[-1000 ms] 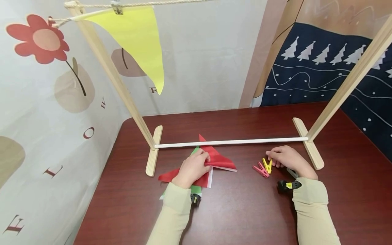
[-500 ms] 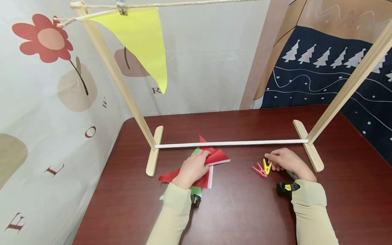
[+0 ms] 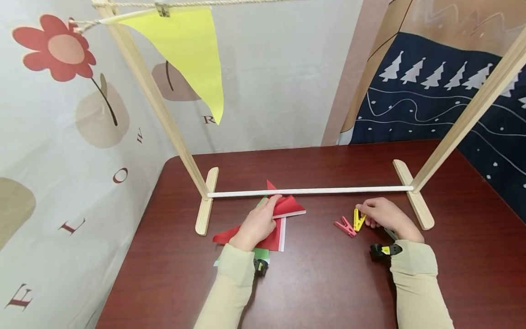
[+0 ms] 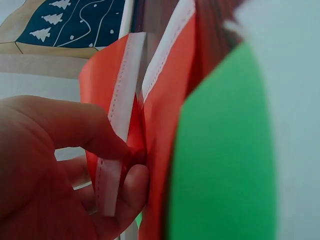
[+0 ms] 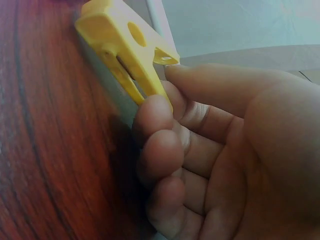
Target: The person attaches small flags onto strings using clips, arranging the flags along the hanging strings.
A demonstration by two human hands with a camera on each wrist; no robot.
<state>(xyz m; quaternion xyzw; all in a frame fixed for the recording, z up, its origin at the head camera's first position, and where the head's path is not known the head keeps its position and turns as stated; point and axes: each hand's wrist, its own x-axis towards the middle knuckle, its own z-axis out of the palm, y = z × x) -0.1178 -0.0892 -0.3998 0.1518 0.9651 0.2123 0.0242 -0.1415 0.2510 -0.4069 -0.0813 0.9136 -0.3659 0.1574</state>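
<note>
My left hand [image 3: 255,224] is over a small pile of pennants on the table. Its thumb and fingers pinch a red pennant [image 4: 100,75] by the white stitched edge, as the left wrist view shows. Beneath it lie another red pennant [image 3: 274,239] and a green pennant [image 3: 261,254], both partly hidden by hand and sleeve. Over on the right, my right hand [image 3: 386,216] holds one leg of a yellow clothespin [image 5: 122,45] between thumb and fingers, low over the tabletop. Just left of it lies a pink clothespin [image 3: 346,226].
A wooden stand with left post [image 3: 164,109], right post [image 3: 460,123] and white crossbar [image 3: 328,190] spans the table. A yellow pennant [image 3: 193,50] hangs from its rope [image 3: 246,2] by a metal clip [image 3: 163,9]. Something grey [image 3: 391,234] shows partly beside my right wrist.
The pinched red pennant has drawn left and its free corner has swung upward. The yellow clothespin has turned a little, and the pink one has slid slightly left. Both arms stay nearly in place.
</note>
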